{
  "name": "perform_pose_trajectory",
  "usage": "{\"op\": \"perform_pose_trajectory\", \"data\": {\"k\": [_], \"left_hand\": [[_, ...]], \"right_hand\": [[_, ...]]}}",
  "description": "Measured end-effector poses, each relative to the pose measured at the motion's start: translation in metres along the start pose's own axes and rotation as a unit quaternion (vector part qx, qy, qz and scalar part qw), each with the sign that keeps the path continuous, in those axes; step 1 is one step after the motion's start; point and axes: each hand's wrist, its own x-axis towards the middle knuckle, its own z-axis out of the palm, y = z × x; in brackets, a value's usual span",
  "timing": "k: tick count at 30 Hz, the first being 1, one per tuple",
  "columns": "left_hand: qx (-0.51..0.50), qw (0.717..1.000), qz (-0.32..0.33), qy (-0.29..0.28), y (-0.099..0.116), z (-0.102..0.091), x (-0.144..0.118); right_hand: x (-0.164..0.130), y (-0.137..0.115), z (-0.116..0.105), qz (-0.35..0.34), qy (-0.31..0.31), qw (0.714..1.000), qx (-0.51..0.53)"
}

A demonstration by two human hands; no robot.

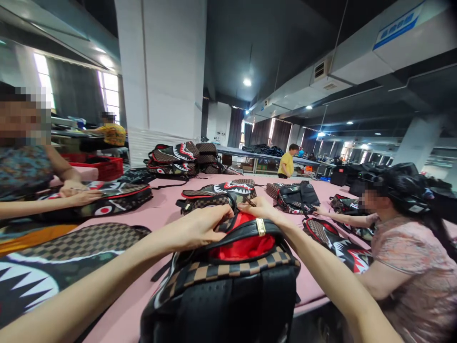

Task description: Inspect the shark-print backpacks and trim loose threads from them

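A black backpack [228, 305] with a brown-and-black checkered top stands upright right in front of me. Its top is open and the red lining [246, 247] shows below the black handle strap, which bears a gold metal plate [261, 227]. My left hand [210, 228] is closed on the far left edge of the opening, its fingertips bent inward. At the far right side of the opening is my right hand [260, 209], its fingers closed around a small dark pointed tool [251, 202] whose kind I cannot make out. The backpack's far side is hidden.
More shark-mouth backpacks lie on the pink table [167, 188]: a checkered backpack [89, 243] at left, another backpack [221, 190] just beyond my hands, and a stack [174, 159] by the pillar. Co-workers handle bags on both sides; a person [286, 162] in yellow stands farther back.
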Motion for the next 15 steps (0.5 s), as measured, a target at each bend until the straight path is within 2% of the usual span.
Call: {"op": "perform_pose_trajectory", "data": {"k": [2,4,6,8,10,12,14,15], "left_hand": [[-0.002,0.997,-0.05,0.066,0.005,0.001,-0.007],[-0.066,0.983,-0.113,0.128,0.003,0.005,-0.01],[-0.169,0.963,-0.155,0.139,-0.004,0.011,-0.011],[-0.262,0.941,-0.18,0.117,-0.014,0.019,-0.009],[-0.319,0.921,-0.2,0.099,-0.022,0.023,-0.007],[-0.338,0.914,-0.209,0.086,-0.026,0.022,-0.005],[-0.291,0.93,-0.203,0.093,-0.021,0.016,-0.009],[-0.235,0.944,-0.195,0.122,-0.015,0.012,-0.014]], "right_hand": [[-0.002,-0.005,-0.006,0.001,-0.015,1.0,0.002],[-0.007,-0.011,-0.017,-0.001,-0.057,0.998,-0.003],[-0.014,-0.014,-0.028,-0.006,-0.112,0.993,-0.02],[-0.021,-0.014,-0.036,-0.007,-0.138,0.99,-0.031],[-0.027,-0.01,-0.039,0.005,-0.116,0.993,-0.014],[-0.029,-0.004,-0.036,0.025,-0.084,0.996,0.025],[-0.027,0.002,-0.029,0.03,-0.033,0.997,0.056],[-0.026,0.004,-0.026,0.025,0.006,0.998,0.065]]}}
